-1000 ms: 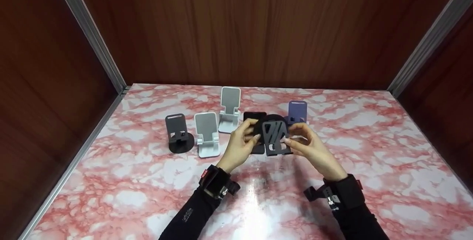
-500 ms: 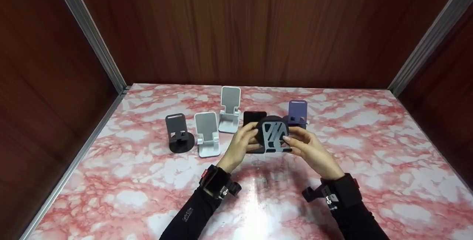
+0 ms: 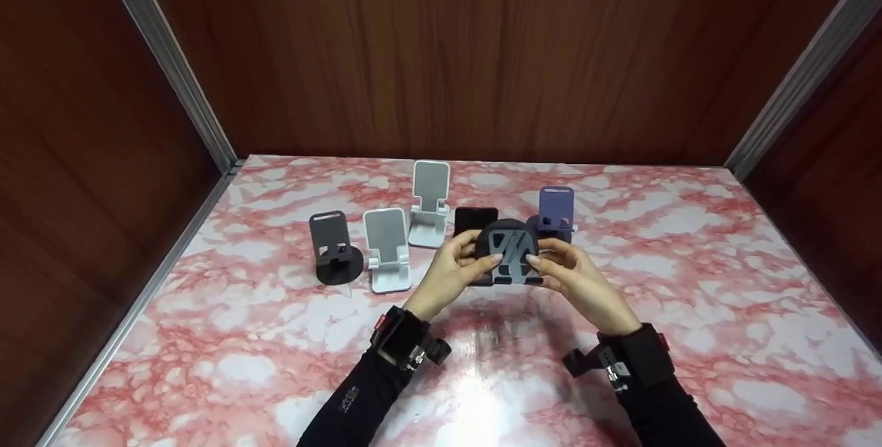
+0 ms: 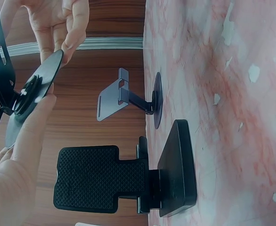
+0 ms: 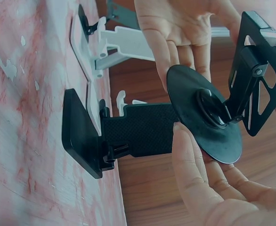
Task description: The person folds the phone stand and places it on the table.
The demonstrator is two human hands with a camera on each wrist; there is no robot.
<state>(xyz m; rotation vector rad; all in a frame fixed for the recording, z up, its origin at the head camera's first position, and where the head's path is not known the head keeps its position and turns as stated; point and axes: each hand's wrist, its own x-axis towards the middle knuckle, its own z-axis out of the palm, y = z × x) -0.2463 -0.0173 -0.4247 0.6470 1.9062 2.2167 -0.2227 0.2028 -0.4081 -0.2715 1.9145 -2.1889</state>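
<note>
In the head view both hands hold a dark phone stand (image 3: 513,254) with a round base and a cut-out plate, raised over the table. The left hand (image 3: 451,268) grips its left side, with the thumb on the plate. The right hand (image 3: 575,275) grips the right side, its thumb also on the plate. The right wrist view shows the stand's round disc (image 5: 194,106) between the hands' fingers, with the hinged plate (image 5: 265,61) angled away from it. Behind the held stand is a black phone stand (image 3: 475,218), partly hidden.
Left of the hands are a dark round-based stand (image 3: 329,233) and two white stands, one nearer (image 3: 387,240) and one farther back (image 3: 431,185). A purple stand (image 3: 556,206) is behind the right hand. Wooden panels (image 3: 482,54) enclose the marbled table (image 3: 275,364).
The held stand's plate has tilted and now lies more squarely in front of the disc. My left thumb has moved from beside the disc onto the plate. The other stands have not moved.
</note>
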